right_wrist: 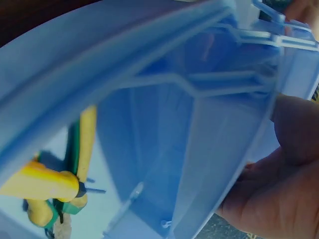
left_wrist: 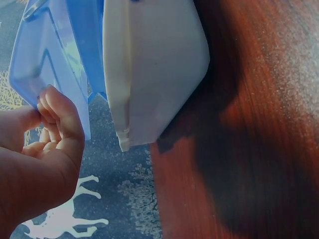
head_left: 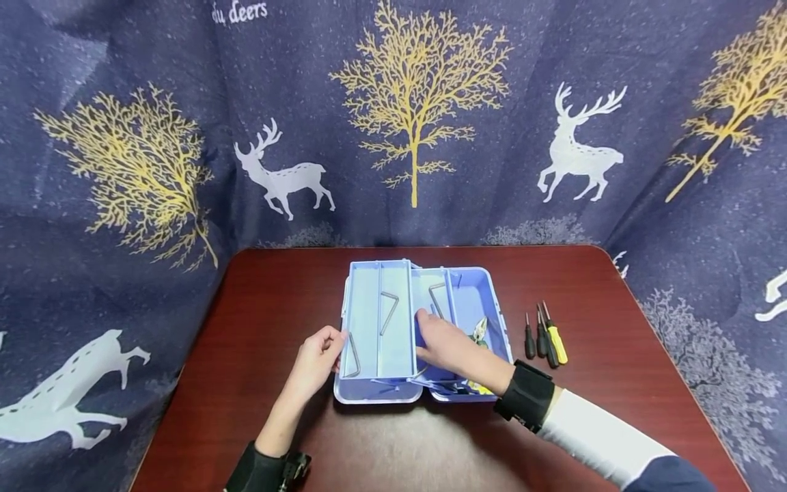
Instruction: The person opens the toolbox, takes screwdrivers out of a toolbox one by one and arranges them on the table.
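A blue toolbox lies opened out on the table, its trays spread. My left hand pinches the left edge of the raised upper tray; in the left wrist view, thumb and curled fingers meet at that tray edge. My right hand is over the lower tray, its fingers at the wall between the two trays. From the right wrist, this hand grips a tray wall, with some fingers hidden behind it. Bent hex keys lie in the trays.
Pliers lie in the right part of the toolbox, with yellow-and-green handled tools on its floor. Several screwdrivers with black or yellow handles lie on the red-brown table to the right. A patterned dark cloth hangs behind.
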Available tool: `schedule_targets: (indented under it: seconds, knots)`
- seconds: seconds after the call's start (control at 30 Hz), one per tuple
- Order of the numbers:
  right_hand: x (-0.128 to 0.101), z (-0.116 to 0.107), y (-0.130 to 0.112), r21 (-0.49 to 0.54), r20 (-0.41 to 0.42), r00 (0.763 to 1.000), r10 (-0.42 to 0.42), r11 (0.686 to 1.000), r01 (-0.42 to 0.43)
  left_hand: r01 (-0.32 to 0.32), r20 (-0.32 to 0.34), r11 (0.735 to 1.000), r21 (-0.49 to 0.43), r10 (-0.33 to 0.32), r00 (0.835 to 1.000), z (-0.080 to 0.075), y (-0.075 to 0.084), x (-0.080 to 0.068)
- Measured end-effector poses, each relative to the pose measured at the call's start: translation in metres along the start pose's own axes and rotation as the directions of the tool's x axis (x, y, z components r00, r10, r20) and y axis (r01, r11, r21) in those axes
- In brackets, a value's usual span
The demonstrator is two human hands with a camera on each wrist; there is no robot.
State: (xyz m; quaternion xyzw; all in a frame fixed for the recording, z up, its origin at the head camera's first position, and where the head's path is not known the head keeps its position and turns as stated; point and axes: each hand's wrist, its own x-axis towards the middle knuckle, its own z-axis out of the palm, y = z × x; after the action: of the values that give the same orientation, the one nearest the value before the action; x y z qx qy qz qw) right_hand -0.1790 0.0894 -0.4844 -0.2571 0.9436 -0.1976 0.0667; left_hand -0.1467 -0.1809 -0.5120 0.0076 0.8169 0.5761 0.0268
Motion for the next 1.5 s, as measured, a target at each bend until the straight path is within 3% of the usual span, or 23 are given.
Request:
schedule_targets:
  seconds: [0.23,0.47,0.7,1.0,1.3,1.5]
  knots:
    - [0.003,-0.005,-0.002,0.056,0.067,0.996,0.052,0.997,-0.056,0.008,-0.015,1.0,0.008,-0.008,1.0,0.002,0.002,0.0]
    - [0.003,-0.008,-0.003,0.091,0.01,0.996,0.094,0.991,-0.094,-0.003,0.001,1.0,-0.004,0.003,1.0,0.002,-0.002,0.003]
    - [0.005,-0.007,0.002,0.074,-0.028,0.996,0.079,0.994,-0.077,-0.009,-0.001,1.0,-0.015,0.009,1.0,0.002,-0.001,0.003]
    - [-0.01,-0.039,0.013,0.127,0.02,0.995,0.102,0.987,-0.103,0.005,-0.007,1.0,-0.001,-0.005,1.0,0.002,-0.001,0.002]
    - [-0.05,-0.094,0.052,0.131,-0.068,0.961,0.268,0.957,-0.258,0.0,-0.015,1.0,0.002,0.0,1.0,0.002,-0.003,0.0]
    - [-0.083,-0.098,0.097,0.126,-0.131,0.922,0.365,0.929,-0.349,0.007,-0.008,1.0,0.001,-0.007,1.0,0.001,-0.001,-0.001]
